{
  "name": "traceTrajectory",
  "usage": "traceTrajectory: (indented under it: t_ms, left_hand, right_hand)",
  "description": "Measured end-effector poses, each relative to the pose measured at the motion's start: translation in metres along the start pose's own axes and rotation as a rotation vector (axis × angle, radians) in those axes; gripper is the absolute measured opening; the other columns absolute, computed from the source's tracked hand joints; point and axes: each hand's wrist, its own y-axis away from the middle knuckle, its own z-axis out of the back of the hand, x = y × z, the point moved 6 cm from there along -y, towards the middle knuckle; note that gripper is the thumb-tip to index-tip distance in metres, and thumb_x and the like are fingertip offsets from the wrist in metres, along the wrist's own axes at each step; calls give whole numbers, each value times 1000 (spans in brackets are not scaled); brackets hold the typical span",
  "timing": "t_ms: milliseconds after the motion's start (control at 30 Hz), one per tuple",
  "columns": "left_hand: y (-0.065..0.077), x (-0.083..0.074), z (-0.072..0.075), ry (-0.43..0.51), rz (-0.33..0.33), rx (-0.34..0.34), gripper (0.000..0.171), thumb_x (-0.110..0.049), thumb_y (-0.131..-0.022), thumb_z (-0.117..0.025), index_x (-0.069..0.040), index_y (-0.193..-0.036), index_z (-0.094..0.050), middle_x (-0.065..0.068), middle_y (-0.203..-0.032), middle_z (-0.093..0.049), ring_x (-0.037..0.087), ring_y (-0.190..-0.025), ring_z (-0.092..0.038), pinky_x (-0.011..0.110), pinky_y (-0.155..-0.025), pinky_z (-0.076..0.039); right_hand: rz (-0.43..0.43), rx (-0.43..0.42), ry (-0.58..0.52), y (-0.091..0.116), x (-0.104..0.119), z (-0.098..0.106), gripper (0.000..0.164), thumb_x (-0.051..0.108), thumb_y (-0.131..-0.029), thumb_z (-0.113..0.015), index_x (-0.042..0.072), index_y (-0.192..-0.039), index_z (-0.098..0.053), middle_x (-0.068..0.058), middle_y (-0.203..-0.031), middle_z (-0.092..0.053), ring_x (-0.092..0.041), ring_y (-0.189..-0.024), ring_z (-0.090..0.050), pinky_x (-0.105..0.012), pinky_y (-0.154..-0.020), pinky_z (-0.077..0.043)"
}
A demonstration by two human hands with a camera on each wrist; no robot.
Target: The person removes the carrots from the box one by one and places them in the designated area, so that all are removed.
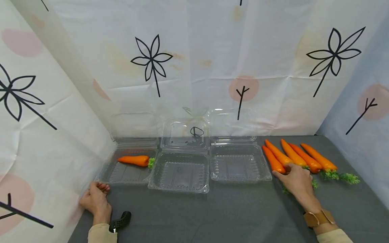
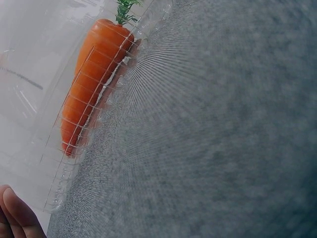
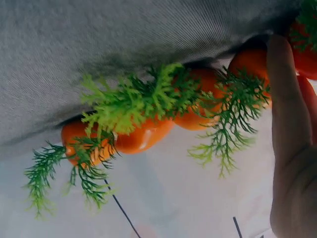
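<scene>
My right hand [image 1: 296, 180] is at the leftmost carrot [image 1: 271, 160] of a row on the right, pinching its thick leafy end between thumb and fingers. In the right wrist view, one finger [image 3: 285, 99] reaches down between that carrot [image 3: 307, 62] and its neighbour [image 3: 250, 64]. My left hand [image 1: 96, 200] rests with loosely curled fingers by the front left corner of the left clear plastic container [image 1: 106, 177] and holds nothing. One carrot [image 1: 133, 160] lies inside that container, its green top to the right; the left wrist view shows this carrot [image 2: 96, 82] through the clear wall.
A middle container [image 1: 179, 187] and a right container [image 1: 240, 177] stand beside the left one, lids raised against the patterned cloth wall [image 1: 194, 84]. More carrots [image 1: 319, 158] with green tops lie side by side on the grey table [image 1: 237, 216]. Cloth walls close both sides.
</scene>
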Motion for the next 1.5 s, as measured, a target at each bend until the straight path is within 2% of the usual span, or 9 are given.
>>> traceTrajectory:
  t_ms: [200,267,433,567,867,1000,1167,1333,1500]
  left_hand:
    - [-1,0,0,-2,3,-3,24,-1,-94,-54,-1,-73,-67,2,-55,-63,11,-43,-60,22,-43,-52]
    - [-1,0,0,0,0,-3,24,-1,-94,-54,-1,-73,-67,2,-55,-62,11,-42,-60,22,-43,-52]
    - [-1,-3,0,10,-11,-3,23,0,-93,-54,0,-74,-66,2,-55,-62,11,-42,-60,22,-43,-52]
    - [-1,-3,0,8,-18,-4,24,0,-93,-53,0,-73,-66,2,-55,-62,11,-43,-60,22,-43,-52]
    - [-4,-5,1,-18,-27,-5,22,-2,-94,-54,1,-75,-66,1,-55,-62,10,-43,-60,22,-43,-52]
    - [-4,-5,2,-11,-28,-6,24,-1,-93,-54,-1,-73,-66,1,-55,-62,10,-42,-60,22,-42,-52]
    - [-3,-4,2,1,-28,-7,25,0,-93,-53,-1,-71,-65,2,-54,-62,10,-41,-59,21,-42,-52]
    - [-2,-3,2,3,-37,-8,24,0,-94,-53,0,-72,-65,1,-54,-62,10,-42,-60,21,-42,-52]
    - [-1,-1,1,-12,-49,-11,25,-1,-93,-53,-1,-71,-65,0,-54,-62,9,-42,-60,21,-42,-52]
  right_hand:
    - [48,-26,5,-5,15,13,46,21,-85,-82,-15,-111,-68,-33,-93,-68,-34,-57,-58,-54,-56,-46]
    - [53,-27,6,-8,27,19,46,20,-87,-79,-15,-114,-68,-32,-97,-69,-36,-62,-60,-53,-58,-47]
    - [143,-41,-43,-12,78,29,40,21,-90,-77,-10,-115,-70,-30,-100,-71,-39,-75,-67,-51,-60,-52]
    - [256,-18,-152,-16,128,22,35,19,-90,-78,-6,-113,-72,-25,-102,-73,-39,-85,-71,-50,-68,-58]
    - [414,278,-357,-15,253,-37,36,27,-91,-79,4,-118,-74,-11,-114,-73,-29,-100,-70,-40,-86,-58]
    - [544,400,-360,-10,310,-69,37,30,-93,-76,6,-120,-73,-9,-116,-73,-24,-102,-69,-34,-87,-56]
    - [624,535,-342,-5,372,-103,41,34,-96,-73,7,-126,-70,-7,-121,-71,-17,-107,-67,-23,-88,-53]
    - [662,593,-352,1,419,-134,43,34,-96,-72,7,-129,-69,-5,-123,-70,-11,-105,-67,-16,-83,-52]
    - [662,602,-335,5,448,-165,39,31,-96,-72,7,-127,-70,-1,-113,-71,-4,-80,-62,-12,-67,-47]
